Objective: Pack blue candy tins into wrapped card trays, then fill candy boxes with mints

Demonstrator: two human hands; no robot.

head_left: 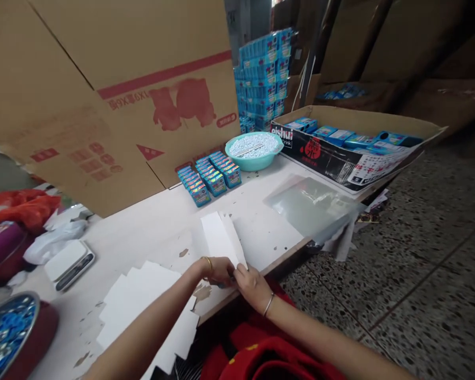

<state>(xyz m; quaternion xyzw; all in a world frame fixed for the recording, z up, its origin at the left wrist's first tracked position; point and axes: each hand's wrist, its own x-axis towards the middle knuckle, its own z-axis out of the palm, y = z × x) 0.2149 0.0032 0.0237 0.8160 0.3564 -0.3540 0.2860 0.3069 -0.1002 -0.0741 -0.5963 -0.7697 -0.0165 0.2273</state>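
A white folded card box lies lengthwise on the table, its near end between my two hands. My left hand, a gold bangle at its wrist, is closed at that near end; its fingertips are partly hidden. From the right, my right hand pinches the near edge of the same card. Beneath and beside my left forearm spreads a fanned stack of flat white cards.
Rows of small blue boxes stand beside a turquoise basin of white pellets. An open carton holds blue packs at right, near clear plastic sheets. A scale and a red bowl are at left; a large cardboard box stands behind.
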